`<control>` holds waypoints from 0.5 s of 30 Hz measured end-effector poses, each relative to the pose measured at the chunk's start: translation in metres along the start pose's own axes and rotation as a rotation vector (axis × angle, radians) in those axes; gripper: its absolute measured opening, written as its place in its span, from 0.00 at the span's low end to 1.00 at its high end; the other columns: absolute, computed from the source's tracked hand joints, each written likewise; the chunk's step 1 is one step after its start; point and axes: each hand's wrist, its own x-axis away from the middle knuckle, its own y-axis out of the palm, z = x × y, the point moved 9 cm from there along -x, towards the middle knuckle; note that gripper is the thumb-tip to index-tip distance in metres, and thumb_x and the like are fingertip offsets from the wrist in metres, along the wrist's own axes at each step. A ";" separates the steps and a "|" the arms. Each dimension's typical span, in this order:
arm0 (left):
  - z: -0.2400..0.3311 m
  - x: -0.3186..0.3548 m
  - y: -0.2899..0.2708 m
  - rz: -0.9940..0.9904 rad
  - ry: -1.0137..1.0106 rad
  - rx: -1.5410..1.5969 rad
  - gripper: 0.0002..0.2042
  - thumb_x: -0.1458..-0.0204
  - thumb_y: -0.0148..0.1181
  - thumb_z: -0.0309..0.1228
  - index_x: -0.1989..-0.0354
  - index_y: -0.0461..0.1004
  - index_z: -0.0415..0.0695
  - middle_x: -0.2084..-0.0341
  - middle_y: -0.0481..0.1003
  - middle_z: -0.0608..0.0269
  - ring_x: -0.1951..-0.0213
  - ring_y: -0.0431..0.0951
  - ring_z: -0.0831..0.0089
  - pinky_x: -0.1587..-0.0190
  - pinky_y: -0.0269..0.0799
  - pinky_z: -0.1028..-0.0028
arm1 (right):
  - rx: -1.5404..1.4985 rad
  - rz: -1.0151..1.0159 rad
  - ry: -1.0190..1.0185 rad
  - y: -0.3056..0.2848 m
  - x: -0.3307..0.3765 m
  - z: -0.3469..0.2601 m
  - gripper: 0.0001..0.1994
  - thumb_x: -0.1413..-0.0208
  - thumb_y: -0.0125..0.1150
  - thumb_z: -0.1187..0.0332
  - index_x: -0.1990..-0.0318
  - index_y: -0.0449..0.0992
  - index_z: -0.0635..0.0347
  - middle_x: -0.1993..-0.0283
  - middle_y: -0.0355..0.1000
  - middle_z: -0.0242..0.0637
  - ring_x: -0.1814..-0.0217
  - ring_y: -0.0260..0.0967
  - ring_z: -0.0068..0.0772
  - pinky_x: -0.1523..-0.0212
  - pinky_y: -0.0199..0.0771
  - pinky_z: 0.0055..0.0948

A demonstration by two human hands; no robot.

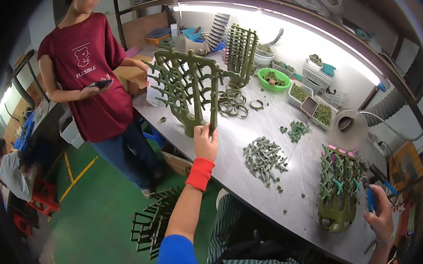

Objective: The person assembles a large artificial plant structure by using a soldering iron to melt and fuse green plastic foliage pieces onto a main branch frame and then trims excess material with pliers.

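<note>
My left hand [206, 144], with a red band at the wrist, grips the base of an olive-green branched rack [193, 97]. The rack stands upright over the table's left edge, with rows of short side branches. At the right, my right hand [381, 215] has its fingers around a slim blue tool [371, 199], whose kind I cannot make out. Just left of that hand, a second green rack [338, 214] lies on the table, covered with small dark green and teal pieces. Between the hands lies a pile of small grey-green pieces [264, 160].
Another branched rack [241, 51] stands at the back beside green rings [232, 102]. A bright green bowl [273, 79] and bins of small parts [322, 114] line the wall. A duct hood [348, 128] stands right. A person in maroon [92, 85] holds a phone. More racks [154, 223] are low left.
</note>
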 end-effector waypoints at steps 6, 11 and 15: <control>-0.005 -0.006 0.007 0.043 0.044 -0.026 0.12 0.45 0.63 0.31 0.54 0.76 0.41 0.67 0.67 0.58 0.63 0.71 0.57 0.61 0.69 0.61 | 0.546 -0.129 -0.720 0.135 -0.080 -0.141 0.33 0.62 0.70 0.70 0.44 0.68 0.64 0.54 0.63 0.43 0.52 0.62 0.42 0.46 0.64 0.37; 0.011 -0.010 0.005 0.099 0.073 -0.121 0.13 0.46 0.65 0.32 0.55 0.78 0.42 0.68 0.68 0.60 0.62 0.72 0.59 0.61 0.71 0.61 | 0.890 0.009 -1.041 0.223 -0.119 -0.227 0.33 0.56 0.67 0.63 0.39 0.68 0.62 0.48 0.62 0.47 0.43 0.59 0.46 0.42 0.59 0.42; 0.010 -0.012 0.008 0.072 0.052 -0.129 0.14 0.47 0.65 0.33 0.53 0.77 0.44 0.67 0.68 0.61 0.62 0.72 0.59 0.61 0.71 0.62 | 1.060 0.180 -1.354 0.274 -0.142 -0.291 0.32 0.57 0.67 0.68 0.40 0.70 0.62 0.47 0.65 0.45 0.41 0.60 0.44 0.41 0.61 0.39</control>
